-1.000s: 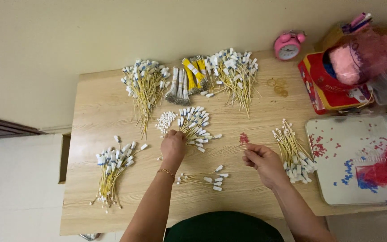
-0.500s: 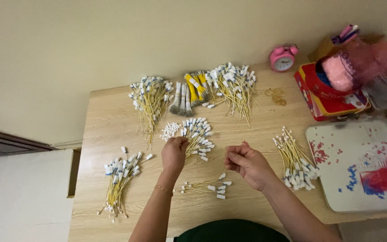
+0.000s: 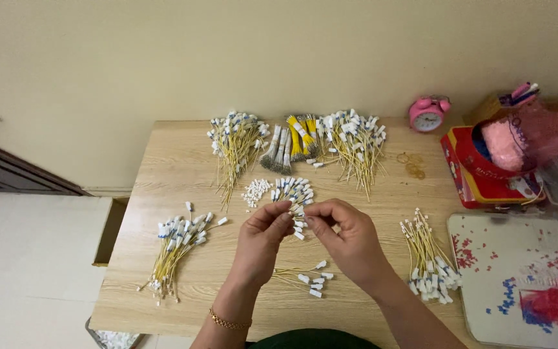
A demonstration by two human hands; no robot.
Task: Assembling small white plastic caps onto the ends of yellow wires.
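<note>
My left hand (image 3: 261, 240) and my right hand (image 3: 347, 238) meet over the middle of the wooden table (image 3: 163, 161), fingertips pinched together on a thin yellow wire with a white connector (image 3: 297, 211). Just behind the fingers lies a heap of white-and-blue tipped wires (image 3: 292, 189) and a small pile of loose white connectors (image 3: 254, 191). Below the hands lies a small bunch of wires (image 3: 305, 276). My left wrist wears a gold bracelet.
More wire bundles lie at the left (image 3: 175, 249), right (image 3: 426, 265), back left (image 3: 235, 143) and back right (image 3: 355, 141); grey and yellow bundles (image 3: 290, 139) sit between. A pink alarm clock (image 3: 428, 113), red tin (image 3: 479, 171) and white tray (image 3: 518, 278) stand at the right.
Both hands have come together from apart and lifted to pinch a wire. The head view has moved closer and shifted, so the table looks larger.
</note>
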